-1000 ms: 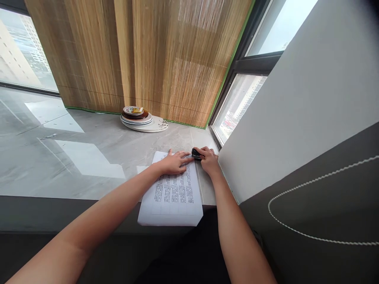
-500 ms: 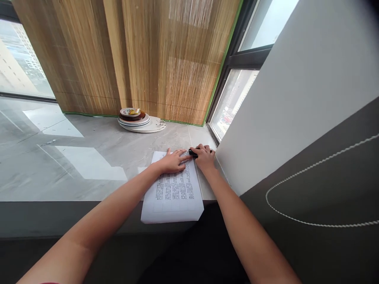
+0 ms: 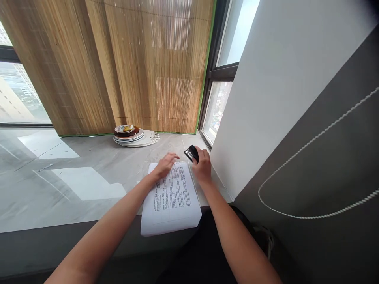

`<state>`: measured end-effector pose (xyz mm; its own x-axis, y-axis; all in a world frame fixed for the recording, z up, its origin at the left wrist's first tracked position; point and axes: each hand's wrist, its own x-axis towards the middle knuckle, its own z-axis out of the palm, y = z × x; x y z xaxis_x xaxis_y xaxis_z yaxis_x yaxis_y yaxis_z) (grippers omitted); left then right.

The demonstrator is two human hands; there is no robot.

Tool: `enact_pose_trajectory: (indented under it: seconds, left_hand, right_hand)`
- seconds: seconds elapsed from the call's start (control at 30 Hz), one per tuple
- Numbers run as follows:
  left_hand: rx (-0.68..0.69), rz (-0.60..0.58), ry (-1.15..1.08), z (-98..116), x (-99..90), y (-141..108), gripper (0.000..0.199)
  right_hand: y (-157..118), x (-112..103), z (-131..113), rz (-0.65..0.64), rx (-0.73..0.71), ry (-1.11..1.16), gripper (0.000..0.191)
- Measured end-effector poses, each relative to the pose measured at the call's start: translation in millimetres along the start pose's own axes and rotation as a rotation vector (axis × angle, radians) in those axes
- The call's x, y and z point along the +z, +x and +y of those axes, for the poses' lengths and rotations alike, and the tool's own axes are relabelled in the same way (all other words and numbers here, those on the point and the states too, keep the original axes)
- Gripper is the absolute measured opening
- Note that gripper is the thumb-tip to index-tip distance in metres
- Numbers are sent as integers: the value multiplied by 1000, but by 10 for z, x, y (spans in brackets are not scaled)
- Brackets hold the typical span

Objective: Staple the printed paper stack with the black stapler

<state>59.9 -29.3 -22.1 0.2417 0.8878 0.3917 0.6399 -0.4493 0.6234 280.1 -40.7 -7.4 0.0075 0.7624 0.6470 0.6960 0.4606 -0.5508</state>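
Note:
Printed paper sheets (image 3: 174,193) lie on the grey stone sill, their near end hanging over its front edge. My left hand (image 3: 166,165) is over the far left part of the paper, fingers loosely bent and apart, nothing visible between them. In my right hand (image 3: 203,165), just beyond the paper's far right corner, is a black stapler (image 3: 193,153). Its jaws are spread and point left, clear of the paper. The fingers wrap around the stapler's right end, which they partly hide.
A stack of plates (image 3: 130,136) stands at the back of the sill (image 3: 97,157), against a bamboo blind (image 3: 133,71). To the right rises a white wall (image 3: 251,98), with a white bead cord (image 3: 296,217) hanging beside it. Windows flank the blind.
My right hand has lifted the stapler off the paper's far right corner and tilted it. My left hand has drawn back left, its fingers less spread. The camera view has shifted.

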Motion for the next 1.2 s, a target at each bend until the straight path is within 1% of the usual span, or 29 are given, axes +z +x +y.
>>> enact_pose_trajectory:
  seconds: [0.03,0.07,0.1,0.13,0.17,0.23,0.3,0.4,0.43,0.5,0.53,0.57,0.6,0.63,0.7,0.77,0.8,0.87,0.9,0.93,0.97,1.0,1.03,1.1,1.13,1.2]
  left_hand:
    - [-48,169,-68,-48,-30,29,35]
    - [-98,335,-119,-95,-68,53,37]
    - [-146,478,-150,-139,-112,70,37]
    - [-187,587,-166,-180,-159,79,36]
    - [-223,660,-176,-215,-205,82,35]
    - [-292,726,-193,-268,-283,73,35]
    - [-370,750,-221,-303,-329,60,34]
    - [-455,766,-268,-331,-340,50,33]
    - [-467,770,-278,-334,-336,51,34]
    - [-473,776,-290,-331,-326,55,34]
    - [-467,782,-294,-324,-325,59,34]
    - [-457,791,-298,-314,-331,63,34]
    - [-446,805,-309,-304,-347,67,34]
    - [-436,820,-332,-296,-376,69,34]
    - [-426,834,-427,-302,-492,57,34]
    - [-414,780,-594,-362,-699,0,33]
    - [-405,723,-694,-418,-832,-51,33]
    - [-341,542,-940,-573,-1127,-198,34]
    - [-329,495,-1070,-664,-1272,-282,35]
    - [-327,493,-1178,-755,-1406,-365,34]
    - [-308,524,-1252,-841,-1521,-438,35]
    - [-276,581,-1303,-917,-1615,-499,36]
    - [-200,643,-1345,-977,-1686,-543,36]
    - [-93,714,-1403,-1049,-1767,-592,36]
    - [-67,726,-1418,-1062,-1784,-603,36]
    - [-74,722,-1422,-1057,-1793,-615,38]
  right_hand:
    - [-47,20,-82,-36,9,106,52]
    - [-100,53,-162,-103,17,209,50]
    - [-155,96,-236,-184,22,297,47]
    - [-209,145,-299,-259,20,356,45]
    - [-256,193,-346,-312,14,385,44]
    - [-314,261,-376,-359,6,375,44]
    - [-309,259,-306,-394,39,333,42]
    - [-196,145,-54,-471,135,353,36]
    - [-141,104,43,-461,160,373,32]
    - [-30,70,212,-350,186,340,26]
    - [18,86,273,-293,181,274,26]
    - [59,126,314,-265,162,181,26]
    - [93,185,337,-277,130,76,27]
    - [120,258,344,-320,94,-32,31]
    - [162,412,324,-447,37,-225,45]
    - [197,543,279,-557,20,-365,56]
    - [212,599,247,-596,22,-406,58]
    - [230,716,144,-655,13,-429,59]
    - [228,790,63,-675,-3,-420,58]
    - [219,880,-41,-690,-29,-403,56]
    - [201,987,-168,-711,-57,-383,54]
    - [177,1110,-315,-729,-93,-358,53]
    - [150,1243,-474,-741,-142,-324,53]
    - [95,1506,-792,-775,-203,-260,54]
    - [73,1617,-931,-787,-225,-230,54]
    - [39,1765,-1129,-811,-281,-179,54]
